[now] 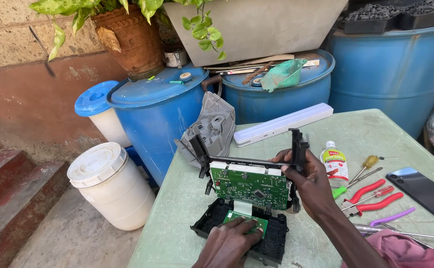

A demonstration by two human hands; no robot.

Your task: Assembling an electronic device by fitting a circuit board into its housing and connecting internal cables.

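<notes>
My right hand (pixel 309 181) grips the right side of a black plastic frame (pixel 296 144) that carries an upright green circuit board (pixel 251 187). My left hand (pixel 229 240) presses down on a small green circuit board (pixel 256 222) lying in a black plastic tray (pixel 271 245) on the green table (pixel 177 208). A white ribbon strip (pixel 243 207) links the upright board to the small one. The frame stands tilted above the tray.
A grey plastic cover (pixel 212 126) and a long white lamp housing (pixel 282 124) lie behind. To the right are a small white bottle (pixel 334 163), screwdrivers (pixel 363 168), red-handled pliers (pixel 373 198) and a dark phone (pixel 423 193). Blue barrels (pixel 152 119), white buckets (pixel 110 183) stand nearby.
</notes>
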